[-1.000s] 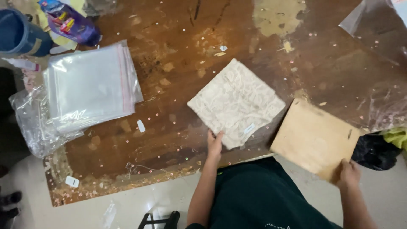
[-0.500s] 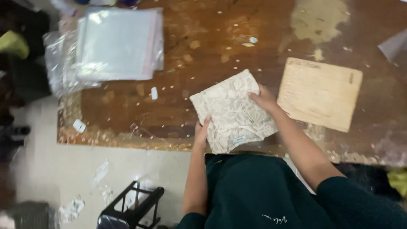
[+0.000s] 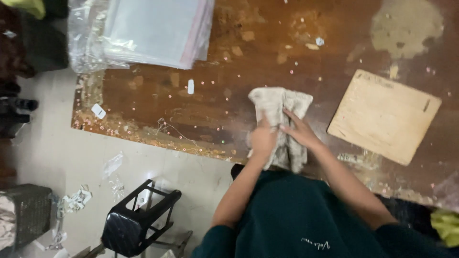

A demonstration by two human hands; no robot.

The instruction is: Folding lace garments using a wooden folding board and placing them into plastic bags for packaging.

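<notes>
Both hands press a pale patterned cloth, folded narrow, at the table's near edge. Left hand clamps it; right hand's fingers lie flat, spread. Align edges, then smooth.

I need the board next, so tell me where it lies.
In the head view the board lies flat on the table, to the person's right, just beyond the right hand that presses the cloth together with the left hand.
</notes>
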